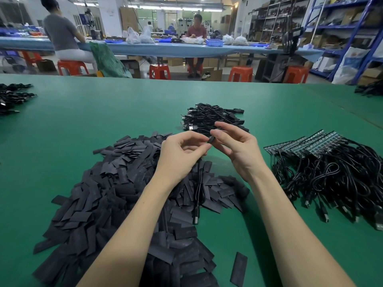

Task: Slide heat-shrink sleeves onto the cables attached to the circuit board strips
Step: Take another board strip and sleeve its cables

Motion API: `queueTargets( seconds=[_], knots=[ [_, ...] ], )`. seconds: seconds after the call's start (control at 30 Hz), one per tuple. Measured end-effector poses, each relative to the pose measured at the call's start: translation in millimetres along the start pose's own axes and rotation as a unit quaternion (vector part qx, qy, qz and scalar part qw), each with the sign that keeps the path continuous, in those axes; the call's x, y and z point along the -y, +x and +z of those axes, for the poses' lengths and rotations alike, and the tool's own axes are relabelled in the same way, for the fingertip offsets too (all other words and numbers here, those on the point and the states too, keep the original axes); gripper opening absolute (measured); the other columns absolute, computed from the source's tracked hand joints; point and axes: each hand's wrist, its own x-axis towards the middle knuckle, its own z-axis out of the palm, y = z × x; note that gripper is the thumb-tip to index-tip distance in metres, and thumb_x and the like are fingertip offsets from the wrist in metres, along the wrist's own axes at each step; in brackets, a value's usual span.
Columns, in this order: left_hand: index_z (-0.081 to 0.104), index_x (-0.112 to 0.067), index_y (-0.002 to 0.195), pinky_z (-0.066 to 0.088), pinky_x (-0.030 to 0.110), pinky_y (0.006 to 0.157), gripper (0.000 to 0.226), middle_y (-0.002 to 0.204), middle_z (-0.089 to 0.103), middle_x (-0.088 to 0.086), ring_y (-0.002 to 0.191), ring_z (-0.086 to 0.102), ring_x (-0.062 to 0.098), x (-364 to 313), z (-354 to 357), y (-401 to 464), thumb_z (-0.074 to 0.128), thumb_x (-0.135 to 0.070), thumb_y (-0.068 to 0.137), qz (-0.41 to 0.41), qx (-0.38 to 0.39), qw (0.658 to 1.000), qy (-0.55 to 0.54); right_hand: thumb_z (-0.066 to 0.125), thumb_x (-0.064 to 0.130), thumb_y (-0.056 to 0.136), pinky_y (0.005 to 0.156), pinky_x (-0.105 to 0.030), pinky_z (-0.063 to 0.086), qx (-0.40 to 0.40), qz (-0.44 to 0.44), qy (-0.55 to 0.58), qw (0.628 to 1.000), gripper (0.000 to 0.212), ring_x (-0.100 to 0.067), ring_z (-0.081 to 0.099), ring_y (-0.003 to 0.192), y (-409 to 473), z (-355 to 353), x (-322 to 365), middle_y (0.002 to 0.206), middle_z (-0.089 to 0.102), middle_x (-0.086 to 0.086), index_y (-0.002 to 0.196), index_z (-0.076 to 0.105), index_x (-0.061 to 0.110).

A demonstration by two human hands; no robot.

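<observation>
My left hand (182,154) and my right hand (234,146) meet above the green table, fingertips pinching a small black heat-shrink sleeve (210,140) between them. A black cable (200,183) hangs down from my left hand, looped, and its USB plug (195,218) lies on the sleeve pile. A big heap of flat black heat-shrink sleeves (116,189) spreads under and left of my arms. Circuit board strips (306,145) with black cables (331,183) attached lie in a pile on the right. The strip of the held cable is hidden.
A second bundle of black cables (211,118) lies just beyond my hands. More cable heaps sit at the far left edge (12,98) and far right edge (369,90). Two people sit at a blue bench (165,48) behind; orange stools (159,71) and shelving (342,27) stand beyond.
</observation>
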Motion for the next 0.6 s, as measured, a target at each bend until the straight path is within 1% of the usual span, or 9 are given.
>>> queueTargets(
  seconds=[0.13,0.23,0.33,0.47,0.6],
  knots=[
    [0.078,-0.019,0.093,0.062,0.032,0.080,0.012,0.082,0.078,0.000,0.076,0.076,0.019,1.7,-0.6,0.8,0.082,-0.011,0.084,0.000,0.007,1.000,0.007,0.075,-0.001,0.084,0.079,-0.026,0.059,-0.003,0.012,0.007,1.000,0.024,-0.018,0.073,0.086,-0.3,1.2,1.4,0.093,0.077,-0.009,0.106,0.074,0.008],
    [0.078,-0.019,0.094,0.063,0.039,0.082,0.013,0.084,0.078,0.001,0.078,0.076,0.022,3.2,0.1,1.7,0.082,-0.013,0.083,-0.001,0.003,1.000,0.007,0.075,0.000,0.084,0.079,-0.029,0.060,0.001,0.019,0.016,1.000,0.028,-0.019,0.073,0.083,-0.1,2.7,0.5,0.092,0.076,-0.009,0.110,0.073,0.011],
    [0.078,-0.022,0.094,0.063,0.043,0.083,0.014,0.085,0.078,0.001,0.078,0.076,0.020,4.2,-0.1,1.0,0.082,-0.015,0.083,0.000,0.002,1.000,0.002,0.076,-0.001,0.084,0.077,-0.029,0.059,-0.004,0.009,0.020,1.000,0.026,-0.020,0.073,0.081,-0.3,4.6,-1.1,0.090,0.077,-0.012,0.106,0.072,0.013],
    [0.079,-0.024,0.094,0.063,0.041,0.083,0.014,0.085,0.078,0.000,0.079,0.076,0.021,4.5,0.0,0.2,0.082,-0.017,0.082,0.003,0.004,1.000,0.006,0.076,-0.001,0.083,0.075,-0.028,0.059,-0.008,0.020,0.033,0.999,0.023,-0.021,0.074,0.085,-0.8,3.5,-0.4,0.093,0.077,-0.012,0.101,0.075,0.012],
    [0.078,-0.025,0.093,0.062,0.034,0.081,0.013,0.085,0.078,-0.002,0.078,0.076,0.019,3.4,0.6,-0.3,0.082,-0.017,0.083,0.003,0.007,1.000,0.011,0.078,0.001,0.081,0.075,-0.028,0.059,-0.018,0.026,0.036,0.999,0.023,-0.021,0.074,0.086,-1.1,3.1,-0.6,0.095,0.077,-0.012,0.102,0.075,0.011]
  ],
)
